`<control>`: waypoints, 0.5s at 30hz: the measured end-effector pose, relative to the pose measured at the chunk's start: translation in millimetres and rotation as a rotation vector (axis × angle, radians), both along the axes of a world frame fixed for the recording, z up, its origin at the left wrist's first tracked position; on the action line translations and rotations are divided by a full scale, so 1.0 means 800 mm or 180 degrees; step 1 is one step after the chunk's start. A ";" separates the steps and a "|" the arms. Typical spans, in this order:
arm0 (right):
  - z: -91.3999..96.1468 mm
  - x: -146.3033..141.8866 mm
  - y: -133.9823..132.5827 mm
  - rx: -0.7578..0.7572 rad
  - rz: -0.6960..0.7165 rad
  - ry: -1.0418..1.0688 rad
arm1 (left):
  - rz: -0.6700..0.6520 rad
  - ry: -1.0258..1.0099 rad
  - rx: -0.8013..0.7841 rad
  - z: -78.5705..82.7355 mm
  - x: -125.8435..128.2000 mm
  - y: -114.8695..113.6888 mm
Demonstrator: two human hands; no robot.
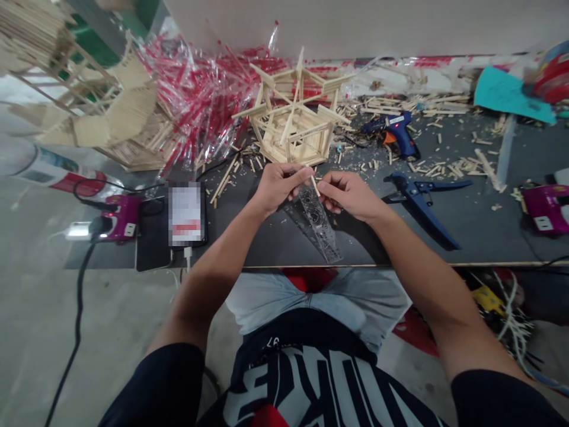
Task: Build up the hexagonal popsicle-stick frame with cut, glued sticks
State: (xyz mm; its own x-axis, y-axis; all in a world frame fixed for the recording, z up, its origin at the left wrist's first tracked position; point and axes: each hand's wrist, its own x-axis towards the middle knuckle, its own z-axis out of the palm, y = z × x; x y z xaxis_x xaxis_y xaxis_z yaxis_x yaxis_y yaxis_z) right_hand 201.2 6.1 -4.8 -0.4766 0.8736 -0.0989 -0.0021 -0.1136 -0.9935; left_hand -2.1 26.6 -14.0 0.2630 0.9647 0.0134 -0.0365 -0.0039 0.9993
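Note:
My left hand (279, 187) and my right hand (347, 194) meet over the near part of the dark table (466, 237). Both pinch a short thin wooden stick (313, 182) held between them. Right under the hands lies a clear plastic triangle ruler (320, 224), pointing toward the table's front edge. Just beyond the hands stands a hexagonal pavilion-like model of wooden sticks (294, 124).
A blue glue gun (398, 134) and blue cutters (422, 204) lie to the right among stick offcuts. Red-and-clear wrappers (200, 95) pile up at back left, beside bigger stick structures (111, 112). A phone (186, 214) and purple power strip (120, 218) sit left; another purple strip (547, 207) right.

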 end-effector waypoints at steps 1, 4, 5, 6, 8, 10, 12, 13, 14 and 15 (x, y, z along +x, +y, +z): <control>0.000 0.000 0.000 0.0001 0.0001 0.0006 | 0.0010 -0.0001 -0.0008 0.001 0.000 0.000; 0.000 0.001 0.000 0.0030 -0.0040 -0.0046 | 0.0064 -0.0020 0.0008 0.002 0.001 0.000; 0.000 0.002 0.000 0.0040 -0.0049 -0.0094 | 0.0100 0.0000 0.0036 0.001 0.001 0.000; 0.000 0.002 0.000 0.0051 -0.0049 -0.0163 | 0.0141 0.0043 0.0083 0.001 0.001 -0.001; 0.001 0.003 -0.001 0.0070 -0.0039 -0.0315 | 0.0207 0.0149 0.0210 -0.001 0.001 -0.003; 0.003 0.003 -0.004 0.0116 -0.0075 -0.0426 | 0.0255 0.0187 0.0318 0.000 0.000 -0.006; 0.004 0.002 -0.007 0.0237 -0.0156 -0.0493 | 0.0273 0.0172 0.0360 0.003 0.000 -0.009; 0.005 0.001 -0.008 0.0331 -0.0185 -0.0532 | 0.0262 0.0170 0.0360 0.005 0.000 -0.011; 0.006 0.001 -0.010 0.0437 -0.0218 -0.0573 | 0.0255 0.0171 0.0360 0.007 0.000 -0.013; 0.007 0.000 -0.012 0.0531 -0.0253 -0.0601 | 0.0250 0.0168 0.0366 0.009 0.000 -0.014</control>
